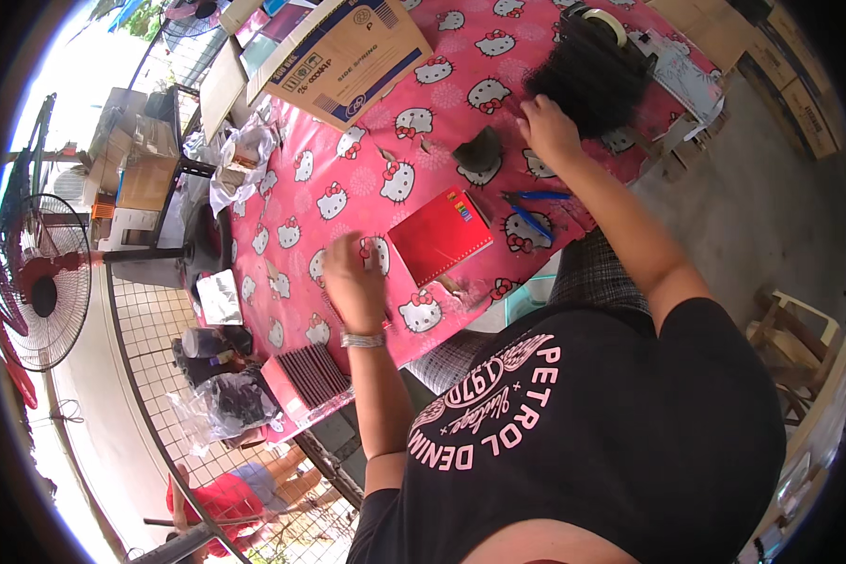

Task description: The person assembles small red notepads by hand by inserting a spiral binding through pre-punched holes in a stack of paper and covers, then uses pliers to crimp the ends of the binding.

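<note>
A red notebook (439, 237) lies on the pink cat-print tabletop between my hands. Left of it, my left hand (351, 273) is low over the table with its fingers curled; whatever they may hold is hidden. My right hand (550, 132) reaches out to the left edge of a heap of thin black strips (592, 80), thumb and fingers apart. A small dark curved piece (479, 150) rests left of that hand. Blue-handled pliers (533, 218) lie beside the notebook, toward my right forearm.
A cardboard box (348, 61) stands at the far side. A tape roll (606, 23) sits by the black heap. A red block with dark ridges (303, 378) lies at the near left corner, beside plastic bags (235, 404). A fan (42, 291) stands left; a person in red (202, 503) is beyond the mesh.
</note>
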Demonstrator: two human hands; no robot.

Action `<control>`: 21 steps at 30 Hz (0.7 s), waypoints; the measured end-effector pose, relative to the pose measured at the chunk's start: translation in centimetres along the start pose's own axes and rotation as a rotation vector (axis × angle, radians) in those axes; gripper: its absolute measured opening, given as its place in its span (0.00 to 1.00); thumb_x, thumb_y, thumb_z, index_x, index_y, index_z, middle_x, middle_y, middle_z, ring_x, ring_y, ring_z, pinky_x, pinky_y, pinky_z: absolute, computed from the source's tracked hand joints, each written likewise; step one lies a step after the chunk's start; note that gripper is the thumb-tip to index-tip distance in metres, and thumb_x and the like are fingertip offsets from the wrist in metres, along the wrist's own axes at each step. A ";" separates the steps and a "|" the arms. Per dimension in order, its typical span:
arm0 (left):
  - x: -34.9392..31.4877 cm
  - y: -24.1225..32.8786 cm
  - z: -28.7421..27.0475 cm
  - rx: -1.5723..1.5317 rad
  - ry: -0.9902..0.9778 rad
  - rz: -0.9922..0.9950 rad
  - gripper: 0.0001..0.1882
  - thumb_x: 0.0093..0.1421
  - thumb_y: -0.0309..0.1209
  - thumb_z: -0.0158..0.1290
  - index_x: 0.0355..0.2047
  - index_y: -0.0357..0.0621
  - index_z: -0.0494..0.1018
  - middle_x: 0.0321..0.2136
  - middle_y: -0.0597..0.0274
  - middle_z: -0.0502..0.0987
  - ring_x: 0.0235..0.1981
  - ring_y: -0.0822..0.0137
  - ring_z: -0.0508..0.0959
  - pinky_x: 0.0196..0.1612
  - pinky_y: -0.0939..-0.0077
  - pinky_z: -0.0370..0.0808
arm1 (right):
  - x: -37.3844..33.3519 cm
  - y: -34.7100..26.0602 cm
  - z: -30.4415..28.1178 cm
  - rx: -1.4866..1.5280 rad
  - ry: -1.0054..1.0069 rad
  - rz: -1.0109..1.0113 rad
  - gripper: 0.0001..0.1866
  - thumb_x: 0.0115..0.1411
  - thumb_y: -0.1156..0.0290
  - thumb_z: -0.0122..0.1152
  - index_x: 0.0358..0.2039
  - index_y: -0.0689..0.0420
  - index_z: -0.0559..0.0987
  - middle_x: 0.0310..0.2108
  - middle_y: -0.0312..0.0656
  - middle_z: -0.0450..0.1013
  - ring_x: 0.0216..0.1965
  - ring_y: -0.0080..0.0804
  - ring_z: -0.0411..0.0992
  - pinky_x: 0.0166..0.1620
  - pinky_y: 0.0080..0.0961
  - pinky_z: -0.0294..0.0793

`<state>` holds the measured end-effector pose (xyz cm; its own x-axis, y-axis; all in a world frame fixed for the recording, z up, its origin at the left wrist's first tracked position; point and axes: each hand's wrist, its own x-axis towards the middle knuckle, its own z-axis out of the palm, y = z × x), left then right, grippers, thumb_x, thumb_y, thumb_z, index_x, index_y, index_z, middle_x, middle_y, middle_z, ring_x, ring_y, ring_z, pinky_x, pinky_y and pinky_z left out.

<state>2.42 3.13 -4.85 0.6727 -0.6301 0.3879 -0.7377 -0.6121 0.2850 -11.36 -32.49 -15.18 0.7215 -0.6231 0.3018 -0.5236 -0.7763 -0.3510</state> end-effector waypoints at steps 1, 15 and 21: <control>0.2 2.8 0.5 -0.066 0.024 0.208 0.16 0.52 0.33 0.65 0.40 0.43 0.76 0.37 0.55 0.78 0.40 0.51 0.76 0.46 0.58 0.72 | 1.0 0.7 0.2 -0.084 -0.047 0.036 0.11 0.58 0.68 0.60 0.40 0.58 0.77 0.46 0.50 0.72 0.47 0.47 0.75 0.42 0.42 0.79; 2.1 7.6 -1.6 -0.050 -0.185 0.375 0.09 0.59 0.23 0.52 0.41 0.43 0.74 0.34 0.57 0.78 0.36 0.54 0.77 0.42 0.60 0.73 | 0.8 -3.5 -5.3 0.704 -0.023 -0.202 0.18 0.59 0.72 0.55 0.49 0.56 0.80 0.37 0.52 0.77 0.38 0.46 0.76 0.43 0.37 0.75; 1.3 8.4 1.2 0.012 -0.012 0.302 0.11 0.59 0.27 0.53 0.42 0.41 0.70 0.34 0.56 0.76 0.39 0.53 0.75 0.50 0.56 0.67 | -8.5 -12.3 -9.3 0.992 -0.169 -0.223 0.32 0.70 0.59 0.48 0.69 0.62 0.58 0.62 0.53 0.65 0.63 0.40 0.63 0.63 0.33 0.59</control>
<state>-2.80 -3.42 -3.01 0.4235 -0.7901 0.4432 -0.9039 -0.4014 0.1479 -15.25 -18.57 -5.18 0.8511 -0.3933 0.3478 0.1839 -0.3971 -0.8991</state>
